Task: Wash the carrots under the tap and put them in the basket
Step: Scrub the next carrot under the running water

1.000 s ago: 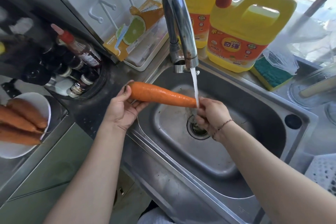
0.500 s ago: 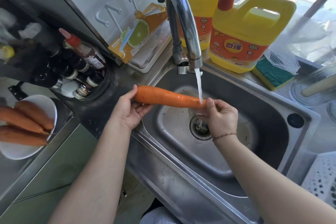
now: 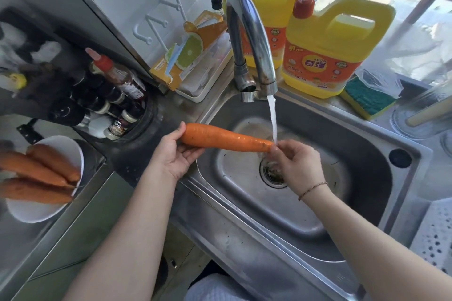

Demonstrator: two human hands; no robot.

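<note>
One carrot (image 3: 223,140) is held over the steel sink (image 3: 367,154), lying sideways. Its fat end is gripped by the left hand (image 3: 176,154), and its thin tip is pinched by the right hand (image 3: 297,162). Water from the tap (image 3: 252,39) is poured onto the thin tip. More carrots (image 3: 36,176) are left on a white plate (image 3: 34,210) far to the left. A white basket (image 3: 435,234) with holes is seen at the right edge.
</note>
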